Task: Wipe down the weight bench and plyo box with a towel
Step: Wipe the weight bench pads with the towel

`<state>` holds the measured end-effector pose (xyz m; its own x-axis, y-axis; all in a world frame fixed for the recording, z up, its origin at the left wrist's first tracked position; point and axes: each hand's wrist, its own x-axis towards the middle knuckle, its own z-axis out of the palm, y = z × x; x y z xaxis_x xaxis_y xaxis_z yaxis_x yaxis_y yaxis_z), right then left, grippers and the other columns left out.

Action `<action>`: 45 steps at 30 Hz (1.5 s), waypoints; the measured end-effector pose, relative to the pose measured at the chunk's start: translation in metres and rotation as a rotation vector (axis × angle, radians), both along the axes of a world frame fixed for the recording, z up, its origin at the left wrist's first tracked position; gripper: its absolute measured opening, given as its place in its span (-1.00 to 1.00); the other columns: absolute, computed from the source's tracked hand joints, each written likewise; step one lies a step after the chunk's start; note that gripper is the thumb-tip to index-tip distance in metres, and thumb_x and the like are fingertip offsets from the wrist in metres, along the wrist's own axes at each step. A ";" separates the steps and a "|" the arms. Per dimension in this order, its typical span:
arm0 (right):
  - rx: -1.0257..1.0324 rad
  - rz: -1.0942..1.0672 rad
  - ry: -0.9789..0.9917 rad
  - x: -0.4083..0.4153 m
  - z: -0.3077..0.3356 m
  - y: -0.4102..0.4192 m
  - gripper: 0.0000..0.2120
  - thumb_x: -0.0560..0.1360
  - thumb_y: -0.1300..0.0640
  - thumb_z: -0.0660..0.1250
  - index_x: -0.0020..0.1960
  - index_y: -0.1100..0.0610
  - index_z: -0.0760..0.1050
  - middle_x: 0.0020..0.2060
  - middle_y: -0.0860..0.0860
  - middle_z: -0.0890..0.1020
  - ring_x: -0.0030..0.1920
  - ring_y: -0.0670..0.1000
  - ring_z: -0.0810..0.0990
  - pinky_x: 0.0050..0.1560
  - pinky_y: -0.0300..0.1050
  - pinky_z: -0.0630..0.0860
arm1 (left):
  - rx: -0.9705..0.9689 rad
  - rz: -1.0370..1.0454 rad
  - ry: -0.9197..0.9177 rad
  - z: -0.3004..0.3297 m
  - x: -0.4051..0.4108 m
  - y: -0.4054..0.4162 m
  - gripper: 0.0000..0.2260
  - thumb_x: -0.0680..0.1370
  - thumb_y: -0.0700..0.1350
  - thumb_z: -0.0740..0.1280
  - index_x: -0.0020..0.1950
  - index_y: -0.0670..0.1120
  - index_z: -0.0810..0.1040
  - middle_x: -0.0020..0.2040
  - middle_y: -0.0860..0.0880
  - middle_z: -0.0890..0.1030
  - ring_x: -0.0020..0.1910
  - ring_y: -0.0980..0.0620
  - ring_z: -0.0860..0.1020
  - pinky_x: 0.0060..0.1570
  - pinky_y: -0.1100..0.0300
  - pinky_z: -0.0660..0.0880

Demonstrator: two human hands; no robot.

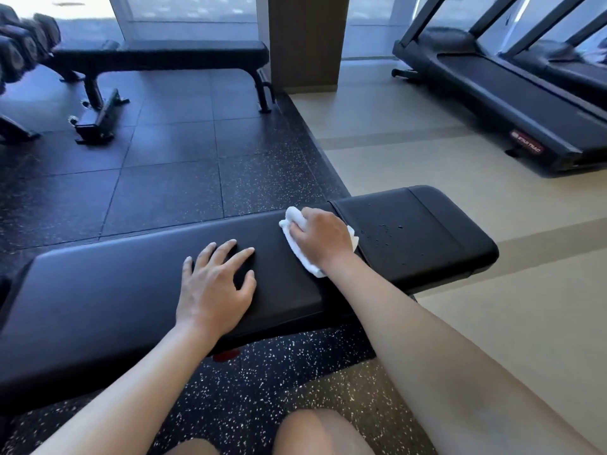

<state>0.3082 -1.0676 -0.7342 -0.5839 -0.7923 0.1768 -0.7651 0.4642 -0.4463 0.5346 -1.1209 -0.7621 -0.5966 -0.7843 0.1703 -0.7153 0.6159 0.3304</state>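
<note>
A black padded weight bench stretches across the view in front of me. My left hand rests flat on its long pad, fingers spread. My right hand presses a white towel onto the pad next to the seam between the long pad and the shorter seat pad. Its fingers curl over the bunched cloth. Small droplets dot the seat pad to the right of the towel. No plyo box is in view.
A second black bench stands at the back left beside a dumbbell rack. Two treadmills line the right side on tan flooring. A brown pillar rises behind. Speckled rubber flooring lies under me; my knees show at the bottom.
</note>
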 end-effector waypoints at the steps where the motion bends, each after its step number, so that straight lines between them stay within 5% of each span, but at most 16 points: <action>1: 0.004 0.006 0.011 -0.006 0.001 -0.008 -0.64 0.61 -0.21 0.14 -0.20 0.03 0.39 -0.20 -0.04 0.57 -0.03 0.12 0.59 -0.14 -0.04 0.25 | -0.006 0.002 0.003 0.001 -0.001 -0.001 -0.47 0.57 0.26 0.09 0.53 0.27 0.46 0.60 0.09 0.39 0.63 -0.06 0.24 0.62 -0.23 0.08; 7: -0.018 0.013 0.018 0.000 -0.005 -0.005 -0.65 0.65 -0.14 0.24 -0.14 0.11 0.46 -0.07 0.11 0.63 0.02 0.18 0.57 -0.06 0.01 0.31 | -0.002 0.001 0.006 -0.002 0.000 -0.002 -0.55 0.63 0.21 0.19 0.52 0.27 0.46 0.60 0.09 0.40 0.63 -0.07 0.24 0.62 -0.24 0.07; 11: -0.037 0.096 0.118 0.020 -0.015 0.050 -0.72 0.62 0.00 0.35 0.10 0.24 0.58 -0.01 0.19 0.61 0.02 0.23 0.54 0.01 0.05 0.39 | 0.010 0.003 0.004 -0.001 0.002 0.000 -0.55 0.64 0.21 0.18 0.54 0.28 0.43 0.62 0.10 0.37 0.65 -0.05 0.20 0.63 -0.23 0.05; 18: -0.004 -0.017 0.245 0.032 -0.013 0.116 -0.74 0.60 -0.07 0.36 -0.12 0.07 0.42 -0.26 -0.01 0.53 -0.25 0.11 0.57 -0.30 -0.11 0.31 | -0.038 -0.021 -0.065 0.001 -0.001 0.002 -0.52 0.61 0.18 0.17 0.52 0.18 0.49 0.56 -0.01 0.45 0.57 -0.20 0.32 0.52 -0.37 0.20; 23: 0.163 -0.120 0.254 0.004 0.001 0.056 -0.64 0.69 -0.17 0.16 0.11 0.11 0.52 0.03 0.07 0.66 0.07 0.18 0.65 -0.13 -0.01 0.41 | -0.059 -0.047 0.007 0.008 -0.015 -0.007 -0.56 0.47 0.16 0.15 0.23 0.04 0.59 0.28 -0.04 0.55 0.35 -0.21 0.46 0.41 -0.31 0.35; 28: 0.127 -0.181 0.169 -0.034 0.003 -0.016 -0.68 0.71 -0.07 0.15 0.27 0.16 0.42 0.22 0.12 0.58 0.21 0.21 0.59 0.02 0.06 0.45 | -0.048 -0.048 0.082 -0.002 -0.019 -0.015 -0.52 0.48 0.18 0.16 0.33 0.08 0.55 0.41 0.01 0.50 0.47 -0.10 0.39 0.54 -0.23 0.24; 39: 0.044 0.208 0.110 0.031 -0.010 -0.018 -0.73 0.67 -0.15 0.21 0.04 0.04 0.48 -0.03 -0.02 0.60 0.03 0.12 0.63 -0.05 0.01 0.52 | -0.009 -0.005 0.048 -0.001 -0.018 -0.014 -0.43 0.50 0.16 0.20 0.45 -0.04 0.52 0.53 -0.01 0.48 0.55 -0.07 0.37 0.59 -0.20 0.20; 42: 0.043 0.178 0.216 0.017 -0.015 0.020 -0.73 0.65 -0.21 0.21 0.05 -0.01 0.47 -0.08 -0.06 0.57 -0.03 0.05 0.65 -0.15 -0.07 0.46 | -0.014 -0.004 0.052 -0.001 -0.018 -0.012 -0.44 0.50 0.16 0.19 0.44 -0.04 0.53 0.52 -0.01 0.48 0.55 -0.07 0.38 0.60 -0.20 0.19; 45: 0.072 0.046 0.167 -0.026 -0.008 0.028 -0.75 0.65 -0.15 0.25 0.06 0.03 0.50 0.03 0.02 0.65 0.05 0.20 0.65 -0.08 0.02 0.48 | -0.024 0.000 0.064 -0.002 -0.020 -0.013 -0.44 0.49 0.16 0.18 0.41 -0.04 0.55 0.50 -0.02 0.50 0.54 -0.08 0.40 0.59 -0.20 0.20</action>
